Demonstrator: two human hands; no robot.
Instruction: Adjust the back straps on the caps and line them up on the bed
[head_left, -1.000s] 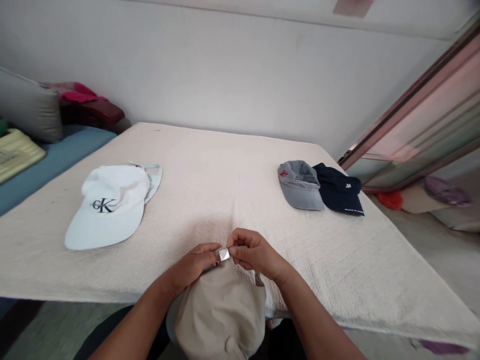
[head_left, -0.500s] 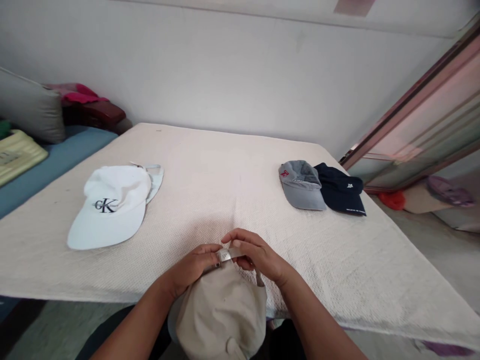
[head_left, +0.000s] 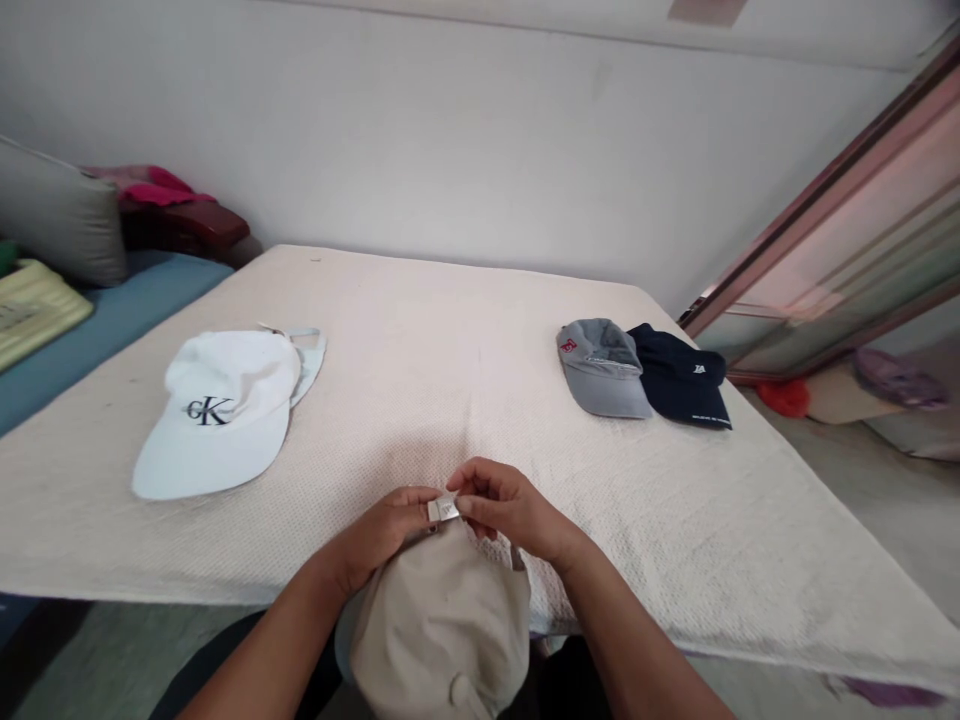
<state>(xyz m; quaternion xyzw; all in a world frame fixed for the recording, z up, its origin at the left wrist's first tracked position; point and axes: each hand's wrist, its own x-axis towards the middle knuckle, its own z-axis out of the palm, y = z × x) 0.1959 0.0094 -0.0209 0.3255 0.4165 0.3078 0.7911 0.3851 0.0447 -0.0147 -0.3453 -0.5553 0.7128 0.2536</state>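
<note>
A beige cap [head_left: 442, 620] is at the table's near edge, its crown toward me and its back strap at the far side. On the strap sits a small metal buckle [head_left: 444, 508]. My left hand [head_left: 390, 525] is closed on the strap and cap edge just left of the buckle. With thumb and fingers, my right hand [head_left: 506, 505] pinches the strap at the buckle's right side. Part of the strap is hidden behind my fingers. The cap's brim is mostly out of sight beneath the crown.
On the cream-covered table [head_left: 420, 330] lie a white cap [head_left: 232, 370] at left, and a grey cap [head_left: 604, 365] touching a navy cap [head_left: 682, 380] at right. A wall [head_left: 450, 140] stands behind. Left of the table is a blue seat [head_left: 157, 290] with a grey cushion [head_left: 60, 215].
My right thumb and fingers have moved in against the buckle, and less of the strap shows between them. The buckle has shifted slightly left. The other caps lie as before.
</note>
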